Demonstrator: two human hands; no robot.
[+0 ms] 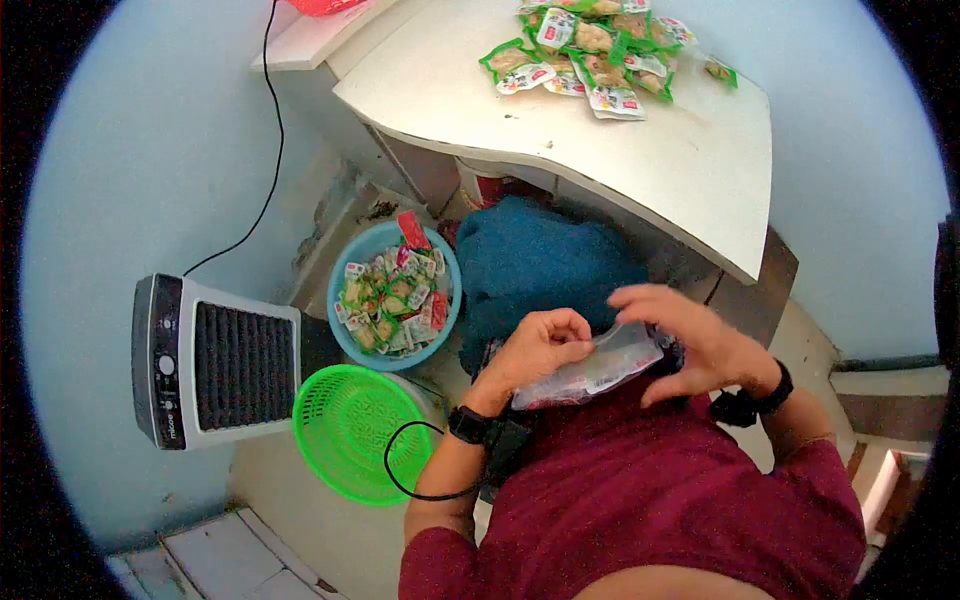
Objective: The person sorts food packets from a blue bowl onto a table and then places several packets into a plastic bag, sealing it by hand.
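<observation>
the clear plastic packet [597, 366] shows red and white through its film. the round plastic basin [345, 335] is light blue, filled with green, white and red sachets. the slotted plastic basket [352, 435] is bright green. green-and-white snack packets [585, 52] lie on the cream curved tabletop [600, 150]. the folded cloth [540, 265] is teal, the shirt [660, 500] maroon.

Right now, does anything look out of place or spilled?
One snack packet lies apart from the pile on the table, and a red packet pokes over the blue basin's rim. The clear bag between left hand and right hand looks intact.
</observation>
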